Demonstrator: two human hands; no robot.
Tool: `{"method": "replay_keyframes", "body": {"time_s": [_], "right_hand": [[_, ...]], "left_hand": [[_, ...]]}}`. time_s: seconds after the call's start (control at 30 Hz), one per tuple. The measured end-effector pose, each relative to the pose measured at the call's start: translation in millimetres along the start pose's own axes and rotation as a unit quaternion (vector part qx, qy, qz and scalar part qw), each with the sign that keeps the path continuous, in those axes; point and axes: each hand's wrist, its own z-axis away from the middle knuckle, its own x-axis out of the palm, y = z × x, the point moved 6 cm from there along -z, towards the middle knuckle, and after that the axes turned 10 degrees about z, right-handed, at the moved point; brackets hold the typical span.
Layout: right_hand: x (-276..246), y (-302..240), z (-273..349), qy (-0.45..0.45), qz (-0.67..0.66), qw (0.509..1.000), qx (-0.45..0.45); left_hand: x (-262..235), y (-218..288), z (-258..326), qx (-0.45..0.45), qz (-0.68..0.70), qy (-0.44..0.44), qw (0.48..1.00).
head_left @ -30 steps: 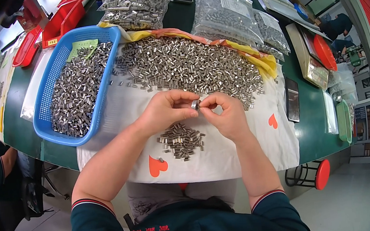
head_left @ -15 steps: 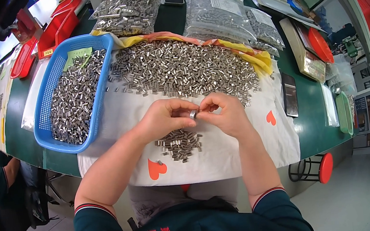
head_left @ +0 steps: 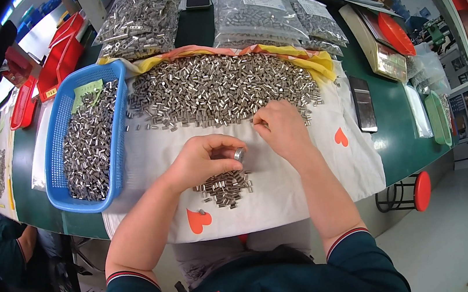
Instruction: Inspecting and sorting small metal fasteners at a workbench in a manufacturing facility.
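A short silvery metal ring [head_left: 239, 154] is pinched between the thumb and fingers of my left hand [head_left: 203, 160]. Below that hand lies a small heap of short metal cylinders [head_left: 225, 191] on the white cloth [head_left: 153, 150]. My right hand [head_left: 284, 127] is at the near edge of a large spread of the same metal cylinders [head_left: 203, 88], its fingers curled together. Whatever its fingertips may hold is too small to make out. One lone cylinder [head_left: 201, 212] rests by a red heart printed on the cloth.
A blue plastic basket [head_left: 53, 180] full of cylinders stands at the left. Clear bags of metal parts [head_left: 256, 15] lie at the back, behind a yellow-and-orange cloth edge [head_left: 199, 49]. A dark phone [head_left: 364, 104] lies at the right. Another person's arm [head_left: 26, 241] shows at far left.
My hands have come apart. The right one has left the ring and moved up and to the right, to the large spread; the left still holds the ring. The whole view has shifted slightly.
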Motion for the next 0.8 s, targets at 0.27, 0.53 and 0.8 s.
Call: {"method": "replay_keyframes", "body": {"time_s": [0.27,0.53,0.8], "right_hand": [[0,-4,2,0.021,0.003,1.0,-0.01],[-8,-22,8,-0.055,-0.412,0.909,0.037],[-13,-33,11,-0.004,-0.343,0.939,0.008]], "left_hand": [[-9,-2,-6,0.039,0.102,0.045,0.993],[-19,-2,-6,0.079,0.142,0.068,0.984],[-18,-5,-5,0.071,0.104,0.077,0.989]]}}
